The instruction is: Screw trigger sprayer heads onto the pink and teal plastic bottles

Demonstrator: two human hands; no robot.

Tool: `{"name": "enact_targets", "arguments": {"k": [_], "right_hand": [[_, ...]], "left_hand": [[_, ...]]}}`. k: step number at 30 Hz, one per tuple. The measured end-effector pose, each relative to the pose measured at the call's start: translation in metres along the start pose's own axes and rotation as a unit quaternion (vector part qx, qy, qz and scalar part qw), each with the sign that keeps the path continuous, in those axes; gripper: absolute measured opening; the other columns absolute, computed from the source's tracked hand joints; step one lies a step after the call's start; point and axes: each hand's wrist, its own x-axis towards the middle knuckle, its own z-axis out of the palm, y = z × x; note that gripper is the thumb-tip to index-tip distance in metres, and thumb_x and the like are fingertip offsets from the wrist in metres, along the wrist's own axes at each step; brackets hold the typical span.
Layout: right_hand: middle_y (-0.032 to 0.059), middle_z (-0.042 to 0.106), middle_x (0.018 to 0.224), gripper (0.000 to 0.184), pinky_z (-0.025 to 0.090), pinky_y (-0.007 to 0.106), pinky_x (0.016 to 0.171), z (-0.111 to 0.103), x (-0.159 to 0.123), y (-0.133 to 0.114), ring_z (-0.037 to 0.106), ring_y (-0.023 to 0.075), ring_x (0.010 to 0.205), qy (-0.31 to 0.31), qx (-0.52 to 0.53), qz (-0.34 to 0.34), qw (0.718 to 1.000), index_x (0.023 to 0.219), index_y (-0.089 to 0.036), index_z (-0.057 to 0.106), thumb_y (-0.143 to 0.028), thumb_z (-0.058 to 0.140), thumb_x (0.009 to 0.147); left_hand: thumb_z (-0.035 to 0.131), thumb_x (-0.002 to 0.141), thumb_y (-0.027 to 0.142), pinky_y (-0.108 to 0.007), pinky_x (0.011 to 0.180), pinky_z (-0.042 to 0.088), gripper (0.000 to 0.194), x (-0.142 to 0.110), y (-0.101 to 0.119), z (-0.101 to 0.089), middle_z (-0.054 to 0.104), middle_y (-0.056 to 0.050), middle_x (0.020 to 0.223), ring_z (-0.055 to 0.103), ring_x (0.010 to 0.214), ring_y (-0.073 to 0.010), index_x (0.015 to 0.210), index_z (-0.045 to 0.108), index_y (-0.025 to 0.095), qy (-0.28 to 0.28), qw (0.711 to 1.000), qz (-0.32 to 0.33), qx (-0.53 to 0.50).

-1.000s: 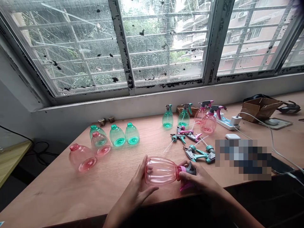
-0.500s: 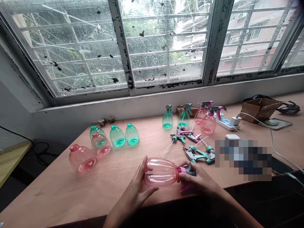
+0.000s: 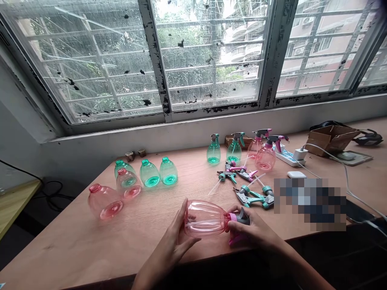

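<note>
Your left hand (image 3: 175,237), half open, holds the pink bottle (image 3: 205,219) by its base, lower center | your right hand (image 3: 249,225), fingers curled, grips its spray head (image 3: 242,218), lower right

A white charger (image 3: 300,154) is plugged into a power strip (image 3: 287,156). A black phone (image 3: 359,211), perhaps, is partly hidden.

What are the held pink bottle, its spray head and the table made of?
Pink bottle: probably glossy plastic; bright streaks run along its see-through wall. Spray head: likely opaque plastic, by its smooth, moulded-looking grey and pink parts. Table: wood or a wood-look surface, with faint grain and soft sheen.
</note>
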Motion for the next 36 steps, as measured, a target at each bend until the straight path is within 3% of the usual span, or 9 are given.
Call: {"name": "enact_targets", "arguments": {"k": [4, 9, 14, 19, 24, 30, 34, 36], "right_hand": [[0.0025, 0.074, 0.075, 0.034, 0.055, 0.027, 0.063, 0.000, 0.000, 0.001, 0.069, 0.0177, 0.065, -0.003, -0.009, -0.006, 1.000, 0.096, -0.017, 0.061, -0.044, 0.077, 0.082], [0.0021, 0.074, 0.073, 0.034, 0.056, 0.027, 0.062, 0.000, 0.000, 0.000, 0.069, 0.0176, 0.064, -0.011, -0.009, -0.010, 1.000, 0.094, -0.017, 0.062, -0.043, 0.079, 0.080], [0.0009, 0.074, 0.069, 0.034, 0.053, 0.025, 0.059, 0.001, 0.000, -0.003, 0.069, 0.0168, 0.061, 0.001, 0.000, -0.008, 1.000, 0.093, -0.017, 0.062, -0.044, 0.078, 0.081], [0.0007, 0.073, 0.069, 0.034, 0.054, 0.025, 0.060, 0.001, 0.000, -0.001, 0.068, 0.0162, 0.061, -0.006, 0.010, -0.003, 1.000, 0.093, -0.016, 0.061, -0.043, 0.079, 0.080], [0.0018, 0.073, 0.072, 0.035, 0.056, 0.028, 0.063, 0.000, 0.000, 0.001, 0.067, 0.0168, 0.065, -0.003, -0.014, -0.009, 1.000, 0.094, -0.016, 0.063, -0.043, 0.079, 0.079], [0.0010, 0.073, 0.072, 0.042, 0.060, 0.032, 0.063, 0.001, -0.001, -0.002, 0.069, 0.0177, 0.062, -0.001, 0.005, 0.010, 1.000, 0.106, -0.017, 0.058, -0.045, 0.078, 0.080], [0.0016, 0.073, 0.076, 0.039, 0.061, 0.032, 0.065, 0.003, -0.003, 0.001, 0.070, 0.0179, 0.067, 0.005, -0.003, -0.002, 1.000, 0.107, -0.018, 0.058, -0.044, 0.076, 0.083], [0.0010, 0.071, 0.079, 0.037, 0.061, 0.031, 0.065, 0.004, -0.003, 0.005, 0.070, 0.0174, 0.069, 0.004, -0.011, -0.017, 1.000, 0.106, -0.019, 0.059, -0.042, 0.077, 0.083]], "left_hand": [[0.076, 0.082, 0.032, -0.045, 0.114, 0.035, 0.103, -0.001, -0.002, -0.002, 0.059, -0.009, 0.127, 0.056, 0.123, -0.0286, 0.158, 0.008, 0.029, -0.006, 1.000, -0.013, 0.005], [0.071, 0.086, 0.038, -0.044, 0.114, 0.034, 0.085, 0.002, 0.000, -0.006, 0.056, -0.011, 0.133, 0.054, 0.123, -0.0298, 0.156, 0.023, 0.025, -0.021, 1.000, 0.001, 0.007], [0.069, 0.087, 0.029, -0.040, 0.116, 0.032, 0.089, 0.003, 0.000, -0.004, 0.055, -0.007, 0.137, 0.054, 0.124, -0.0262, 0.157, 0.014, 0.033, -0.007, 1.000, 0.016, 0.016], [0.074, 0.082, 0.028, -0.042, 0.116, 0.030, 0.104, 0.000, 0.004, -0.004, 0.060, -0.007, 0.129, 0.052, 0.126, -0.0273, 0.158, 0.004, 0.030, -0.017, 0.999, -0.014, 0.028], [0.069, 0.087, 0.034, -0.043, 0.117, 0.031, 0.088, 0.000, 0.009, -0.006, 0.058, -0.010, 0.133, 0.052, 0.127, -0.0287, 0.158, 0.018, 0.022, -0.022, 1.000, -0.021, 0.003], [0.070, 0.086, 0.027, -0.043, 0.119, 0.029, 0.088, 0.000, 0.007, -0.005, 0.048, -0.006, 0.148, 0.049, 0.133, -0.0276, 0.157, 0.018, 0.032, -0.002, 0.999, 0.014, 0.033], [0.079, 0.078, 0.024, -0.042, 0.119, 0.030, 0.105, -0.002, 0.004, -0.005, 0.038, -0.007, 0.157, 0.047, 0.135, -0.0292, 0.158, 0.012, 0.032, -0.007, 1.000, -0.015, 0.021], [0.080, 0.077, 0.028, -0.042, 0.119, 0.031, 0.104, -0.003, 0.004, -0.007, 0.037, -0.007, 0.157, 0.043, 0.137, -0.0301, 0.158, 0.014, 0.031, -0.010, 1.000, -0.027, -0.002]]}}
